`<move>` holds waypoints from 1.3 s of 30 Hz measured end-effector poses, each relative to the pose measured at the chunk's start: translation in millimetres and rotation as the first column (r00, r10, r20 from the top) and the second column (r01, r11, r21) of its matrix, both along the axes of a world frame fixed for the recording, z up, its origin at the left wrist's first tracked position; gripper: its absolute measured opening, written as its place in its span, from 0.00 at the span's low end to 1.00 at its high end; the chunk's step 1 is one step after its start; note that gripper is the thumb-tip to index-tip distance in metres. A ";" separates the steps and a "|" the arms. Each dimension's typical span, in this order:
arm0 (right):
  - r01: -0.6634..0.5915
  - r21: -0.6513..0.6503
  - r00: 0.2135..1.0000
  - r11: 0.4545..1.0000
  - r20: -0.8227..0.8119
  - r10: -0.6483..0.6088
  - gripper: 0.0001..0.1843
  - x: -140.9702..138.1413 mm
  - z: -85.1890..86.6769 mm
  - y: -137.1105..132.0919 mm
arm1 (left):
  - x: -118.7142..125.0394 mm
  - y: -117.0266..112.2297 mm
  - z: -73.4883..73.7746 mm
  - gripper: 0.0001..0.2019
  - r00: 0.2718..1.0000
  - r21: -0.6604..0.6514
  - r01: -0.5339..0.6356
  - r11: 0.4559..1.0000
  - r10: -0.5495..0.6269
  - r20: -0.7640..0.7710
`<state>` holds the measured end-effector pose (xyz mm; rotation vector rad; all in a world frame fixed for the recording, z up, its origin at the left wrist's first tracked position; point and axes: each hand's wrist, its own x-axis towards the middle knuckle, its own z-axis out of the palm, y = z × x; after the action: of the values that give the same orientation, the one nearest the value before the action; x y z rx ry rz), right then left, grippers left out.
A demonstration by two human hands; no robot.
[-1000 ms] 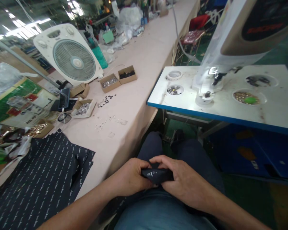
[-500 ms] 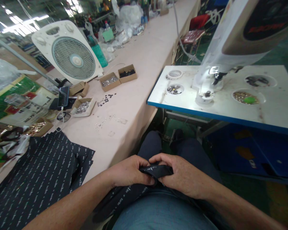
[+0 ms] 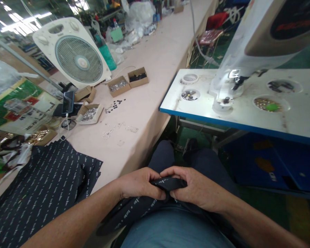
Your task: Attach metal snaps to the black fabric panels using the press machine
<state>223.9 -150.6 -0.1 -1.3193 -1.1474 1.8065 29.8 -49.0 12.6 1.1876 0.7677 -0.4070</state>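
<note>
A piece of black fabric with white printed lettering (image 3: 134, 210) lies across my lap, one part of it bunched up between my hands. My left hand (image 3: 142, 184) grips that fold from the left, thumb on the near side. From the right, my right hand (image 3: 193, 187) pinches the same fold, its thumb close to the left one. What lies inside the fold, if anything, is hidden. On the table to my left spreads a stack of matching black printed fabric (image 3: 46, 175).
A white-topped machine (image 3: 224, 93) with several round wells of small metal parts stands at right. The pink-covered table (image 3: 144, 113) carries small boxes of metal fasteners (image 3: 90, 114), loose fasteners (image 3: 115, 106), a phone (image 3: 68, 102), and a box fan (image 3: 79, 58). A red chair (image 3: 212, 34) stands beyond.
Both hands keep their grip on the fabric, with the thumbs shifting only slightly. The view has turned a little, so the machine appears slightly farther right.
</note>
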 end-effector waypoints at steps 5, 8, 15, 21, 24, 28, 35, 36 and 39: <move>0.030 -0.015 0.999 0.999 -0.015 -0.030 0.23 -2.1 1.2 0.6 | -0.7 3.7 2.0 0.13 0.997 0.056 0.079 0.995 -0.078 -0.013; 0.040 -0.042 0.998 0.998 -0.036 -0.041 0.22 -3.0 0.6 1.2 | -1.0 4.9 1.2 0.12 0.996 0.086 0.094 0.992 -0.094 -0.006; 0.021 -0.075 0.991 0.997 -0.129 -0.031 0.25 1.2 -6.9 2.2 | -1.8 7.8 1.0 0.12 0.994 0.068 0.108 0.992 -0.108 -0.018; 0.026 -0.081 0.975 0.996 -0.218 -0.044 0.27 2.4 -13.2 2.2 | -1.7 10.2 -3.1 0.12 0.992 0.072 0.120 0.990 -0.118 -0.031; 0.038 -0.089 0.974 0.995 -0.220 -0.057 0.27 0.9 -14.9 1.7 | -0.9 9.5 -2.0 0.12 0.993 0.071 0.114 0.991 -0.112 -0.029; 0.064 -0.115 0.971 0.991 -0.222 -0.089 0.27 -0.7 -17.2 1.1 | 0.4 7.6 2.0 0.11 0.995 0.074 0.096 0.993 -0.093 -0.037; 0.101 -0.102 0.967 0.990 -0.224 -0.122 0.28 1.6 -18.0 1.1 | -2.7 -1.5 -7.1 0.19 0.992 -0.047 -0.126 0.991 0.127 0.025; 0.103 -0.098 0.969 0.990 -0.215 -0.122 0.28 2.8 -18.3 1.2 | -2.4 -3.6 -9.7 0.19 0.986 -0.043 -0.159 0.986 0.161 0.046; 0.107 -0.077 0.976 0.991 -0.182 -0.120 0.29 8.2 -21.4 2.3 | 1.5 -8.9 -16.0 0.18 0.967 -0.003 -0.238 0.971 0.238 0.092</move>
<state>232.1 -148.2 -21.5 -1.1982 -0.9007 1.8546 31.3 -57.9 -3.4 1.0982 0.8211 -0.1490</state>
